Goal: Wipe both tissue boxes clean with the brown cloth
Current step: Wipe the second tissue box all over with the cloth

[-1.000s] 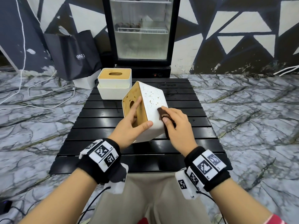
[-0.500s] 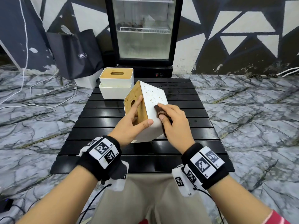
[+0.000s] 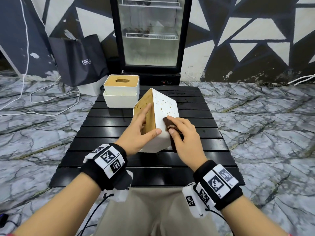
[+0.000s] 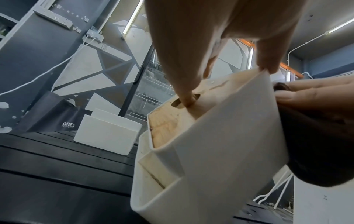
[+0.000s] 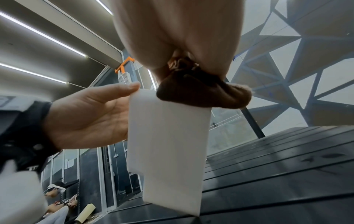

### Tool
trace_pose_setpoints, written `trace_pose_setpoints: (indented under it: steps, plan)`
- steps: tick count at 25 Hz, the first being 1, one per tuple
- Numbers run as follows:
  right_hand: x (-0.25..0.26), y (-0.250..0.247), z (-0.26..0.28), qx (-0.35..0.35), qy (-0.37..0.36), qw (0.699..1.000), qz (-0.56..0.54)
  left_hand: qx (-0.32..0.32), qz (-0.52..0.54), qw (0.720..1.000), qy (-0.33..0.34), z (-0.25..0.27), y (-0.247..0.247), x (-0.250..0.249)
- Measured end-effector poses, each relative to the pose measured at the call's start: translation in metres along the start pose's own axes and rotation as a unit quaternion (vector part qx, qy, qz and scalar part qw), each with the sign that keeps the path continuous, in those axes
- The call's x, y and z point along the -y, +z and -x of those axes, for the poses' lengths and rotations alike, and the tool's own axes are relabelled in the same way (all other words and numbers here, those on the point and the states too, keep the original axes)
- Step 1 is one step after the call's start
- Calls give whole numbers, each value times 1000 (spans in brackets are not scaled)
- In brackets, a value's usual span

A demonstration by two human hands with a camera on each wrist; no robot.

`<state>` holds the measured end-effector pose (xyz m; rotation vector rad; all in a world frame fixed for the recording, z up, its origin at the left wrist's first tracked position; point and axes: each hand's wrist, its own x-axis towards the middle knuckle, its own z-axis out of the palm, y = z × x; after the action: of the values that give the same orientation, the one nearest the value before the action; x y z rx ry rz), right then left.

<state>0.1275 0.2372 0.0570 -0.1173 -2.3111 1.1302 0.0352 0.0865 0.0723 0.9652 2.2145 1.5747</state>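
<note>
A white tissue box (image 3: 164,108) with a wooden lid stands tilted on one edge on the black slatted table (image 3: 105,126). Brown specks dot its upper white side. My left hand (image 3: 141,126) grips it, a finger hooked in the lid's slot (image 4: 184,100) and the thumb (image 3: 151,134) on the near corner. My right hand (image 3: 183,135) pinches the brown cloth (image 3: 168,124) and presses it on the box's speckled side; the bunched cloth (image 5: 203,92) also shows in the right wrist view. A second tissue box (image 3: 121,92) stands upright at the table's far left.
A glass-door fridge (image 3: 150,34) stands behind the table. A dark paper bag (image 3: 80,60) leans on the wall at the left, with white cables (image 3: 42,99) on the marble floor. My knees are at the table's near edge.
My right hand has slid the cloth a little up the box's side. The left hand keeps its grip and the box stays tilted.
</note>
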Motion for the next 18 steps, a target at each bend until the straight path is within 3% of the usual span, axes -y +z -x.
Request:
trace_pose_setpoints:
  steps: [7, 13, 18]
  plan:
    - [10, 4, -10, 25, -50, 998, -15, 50, -23, 998, -12, -9, -6, -5]
    - [4, 2, -14, 0, -8, 1000, -21, 45, 4, 998, -31, -5, -5, 0]
    - [12, 8, -13, 3, -37, 999, -17, 51, 5, 998, -27, -3, -2, 0]
